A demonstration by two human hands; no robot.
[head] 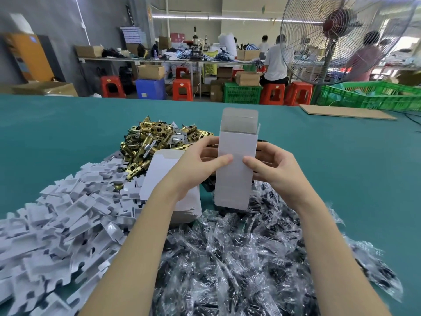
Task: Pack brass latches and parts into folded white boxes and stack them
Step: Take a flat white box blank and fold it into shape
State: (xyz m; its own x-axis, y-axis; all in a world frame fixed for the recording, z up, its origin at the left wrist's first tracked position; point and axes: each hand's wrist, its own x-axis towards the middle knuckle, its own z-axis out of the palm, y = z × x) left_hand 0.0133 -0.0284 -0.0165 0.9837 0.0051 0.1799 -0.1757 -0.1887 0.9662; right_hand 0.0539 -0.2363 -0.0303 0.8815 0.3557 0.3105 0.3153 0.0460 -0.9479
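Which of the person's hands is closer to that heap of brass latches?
Left. The left hand grips the white box just in front of the brass latches; the right hand grips the box's far side.

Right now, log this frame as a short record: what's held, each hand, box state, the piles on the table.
held: white box, upright, top flaps open
left hand: grips the box's left side, thumb on its front
right hand: grips the box's right side, thumb on its front
brass latches: heap behind the hands
white card inserts: pile at left
bagged parts: clear-bag pile under the forearms
surface: green table
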